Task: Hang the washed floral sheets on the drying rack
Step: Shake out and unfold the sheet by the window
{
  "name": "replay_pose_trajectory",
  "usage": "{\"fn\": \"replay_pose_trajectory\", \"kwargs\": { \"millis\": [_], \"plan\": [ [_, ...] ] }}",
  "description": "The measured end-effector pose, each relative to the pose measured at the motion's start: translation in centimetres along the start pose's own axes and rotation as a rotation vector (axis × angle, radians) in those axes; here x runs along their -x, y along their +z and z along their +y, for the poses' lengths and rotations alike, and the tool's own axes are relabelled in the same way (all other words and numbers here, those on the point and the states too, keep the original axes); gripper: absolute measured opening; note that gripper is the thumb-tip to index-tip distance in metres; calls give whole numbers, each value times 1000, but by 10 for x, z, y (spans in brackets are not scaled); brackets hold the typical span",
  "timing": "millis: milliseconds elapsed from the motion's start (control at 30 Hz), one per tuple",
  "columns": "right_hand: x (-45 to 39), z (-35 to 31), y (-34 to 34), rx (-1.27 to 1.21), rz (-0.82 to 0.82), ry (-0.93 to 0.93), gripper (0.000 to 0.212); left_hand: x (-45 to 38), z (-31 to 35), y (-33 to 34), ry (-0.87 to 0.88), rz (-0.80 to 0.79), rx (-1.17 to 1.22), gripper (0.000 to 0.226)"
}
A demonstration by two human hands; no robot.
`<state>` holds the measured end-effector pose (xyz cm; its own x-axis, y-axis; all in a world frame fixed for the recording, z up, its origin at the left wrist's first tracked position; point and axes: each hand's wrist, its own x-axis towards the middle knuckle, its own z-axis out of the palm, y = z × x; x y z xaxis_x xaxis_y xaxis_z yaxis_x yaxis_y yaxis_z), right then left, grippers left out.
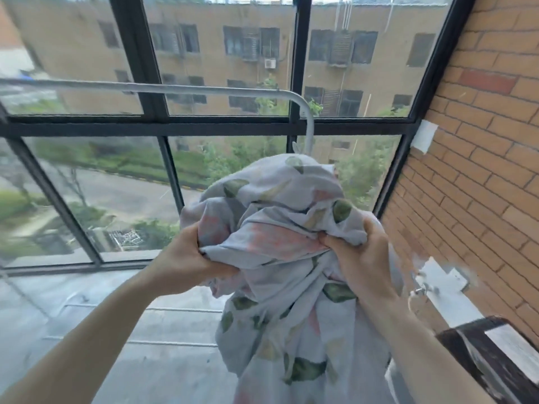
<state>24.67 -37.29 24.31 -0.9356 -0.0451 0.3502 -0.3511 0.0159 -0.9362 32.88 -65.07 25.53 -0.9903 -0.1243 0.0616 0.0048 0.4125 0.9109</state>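
Both hands are gathering a bunched floral sheet (280, 228) in front of the window (221, 118), with the white drying-rack bar (163, 89) running above and beyond the grip and bending down behind the top of the bundle. The left hand (186, 258) is clenching a fold at the bundle's left edge, fingers curled tight into the cloth. The right hand (358, 255) is pinching a thick wad on the right side, fingers pressed together around it. Most of the sheet is hanging below the grip in a long twisted drape; its lower end is running out of view.

To do this step well, the person is probably needing to find one clean edge rather than lift the whole wad, since damp cloth thrown over bunched would dry poorly. Working the hands apart along that edge should open the sheet before it goes up over the bar, and keeping the hanging tail off the floor (151, 371) matters too.
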Motion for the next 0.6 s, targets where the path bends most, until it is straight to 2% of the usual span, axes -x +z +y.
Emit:
{"fn": "replay_pose_trajectory", "kwargs": {
  "millis": [100,300,433,500,600],
  "plan": [
    [2,26,32,-47,-107,58,21,20,-19,-28,-133,-26,-30,38],
    [14,78,91,-76,-290,200,23,58,-60,-66,-336,109,-97,60],
    [26,95,130,-10,-386,228,28,78,-97,-100,-468,360,-4,46],
    [33,98,152,23,-427,226,35,87,-115,-125,-458,521,79,27],
    [38,101,182,52,-468,187,29,97,-129,-157,-416,622,76,11]
  ]
}}
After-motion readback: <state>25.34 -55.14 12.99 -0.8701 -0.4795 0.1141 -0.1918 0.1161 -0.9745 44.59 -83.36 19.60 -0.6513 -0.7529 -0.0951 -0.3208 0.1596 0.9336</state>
